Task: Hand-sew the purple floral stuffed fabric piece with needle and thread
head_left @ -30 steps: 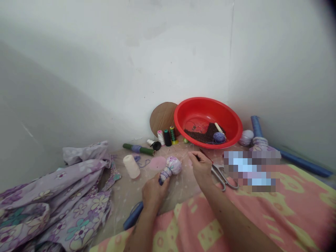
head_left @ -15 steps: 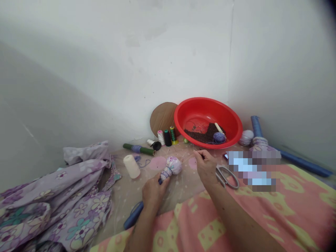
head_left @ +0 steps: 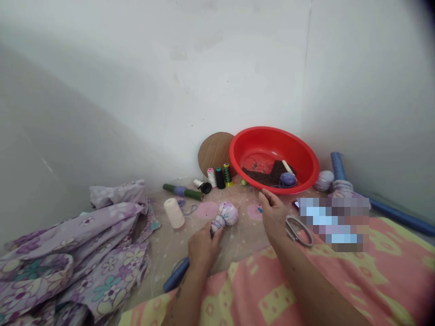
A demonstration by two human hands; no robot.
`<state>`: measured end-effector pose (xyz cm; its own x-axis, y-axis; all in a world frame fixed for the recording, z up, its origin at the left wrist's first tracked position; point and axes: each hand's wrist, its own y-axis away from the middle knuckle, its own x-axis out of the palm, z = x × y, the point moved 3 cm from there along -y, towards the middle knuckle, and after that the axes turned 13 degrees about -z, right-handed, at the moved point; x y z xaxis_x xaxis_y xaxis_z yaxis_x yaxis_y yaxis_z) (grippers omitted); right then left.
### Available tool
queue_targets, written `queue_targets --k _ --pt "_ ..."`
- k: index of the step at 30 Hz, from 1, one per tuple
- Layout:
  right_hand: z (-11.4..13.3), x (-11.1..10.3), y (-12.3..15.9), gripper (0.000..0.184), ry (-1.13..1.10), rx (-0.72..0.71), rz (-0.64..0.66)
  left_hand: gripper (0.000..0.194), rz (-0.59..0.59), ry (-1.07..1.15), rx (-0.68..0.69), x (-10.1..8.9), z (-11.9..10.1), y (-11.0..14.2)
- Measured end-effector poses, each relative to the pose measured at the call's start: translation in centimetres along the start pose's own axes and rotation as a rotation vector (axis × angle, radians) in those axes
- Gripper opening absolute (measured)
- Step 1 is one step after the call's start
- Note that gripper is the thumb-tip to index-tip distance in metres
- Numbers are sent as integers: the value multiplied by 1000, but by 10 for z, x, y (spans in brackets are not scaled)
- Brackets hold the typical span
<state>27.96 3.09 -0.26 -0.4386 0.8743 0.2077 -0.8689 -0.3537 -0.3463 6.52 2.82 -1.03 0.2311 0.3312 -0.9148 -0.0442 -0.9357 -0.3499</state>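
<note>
My left hand [head_left: 201, 246] is closed round the tied neck of a small floral cloth bundle [head_left: 228, 213], whose round head points away from me on the dotted sheet. My right hand [head_left: 273, 212] hovers just right of the bundle with the thumb out and the fingers curled; whatever they pinch is too fine to make out. Metal scissors [head_left: 299, 230] lie on the sheet against the right side of that wrist. A pink and yellow cloth [head_left: 340, 280] covers my lap under both forearms.
A red basin [head_left: 307, 156] holding dark fabric and a purple yarn ball leans on the wall. Thread spools [head_left: 219, 177], a white cone [head_left: 174, 213], a green tube [head_left: 183, 192] and a cardboard disc [head_left: 213, 151] stand nearby. Floral fabric [head_left: 84, 253] is piled left; blue rolls [head_left: 394, 210] lie right.
My right hand has let go of the scissors, which now lie beside it, and has drifted slightly right and away. My left hand keeps its hold on the bundle.
</note>
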Motion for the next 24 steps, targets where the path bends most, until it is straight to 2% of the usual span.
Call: queue_targets --k 4,7,10,12,17,24 --pt "17 3 20 30 77 -155 132 50 -14 -2 21 0 1 0" --pt "24 8 39 27 77 -227 283 50 -19 -4 25 0 1 0" --pt "18 17 57 28 80 -218 478 49 -20 -7 37 1 2 -1" --pt "10 22 66 28 104 -188 555 48 -31 -7 51 3 3 -2" --pt "-4 27 74 26 204 -140 654 48 -44 -25 52 6 7 -5" --pt "-2 25 80 27 371 -145 744 48 -26 23 42 1 6 -7"
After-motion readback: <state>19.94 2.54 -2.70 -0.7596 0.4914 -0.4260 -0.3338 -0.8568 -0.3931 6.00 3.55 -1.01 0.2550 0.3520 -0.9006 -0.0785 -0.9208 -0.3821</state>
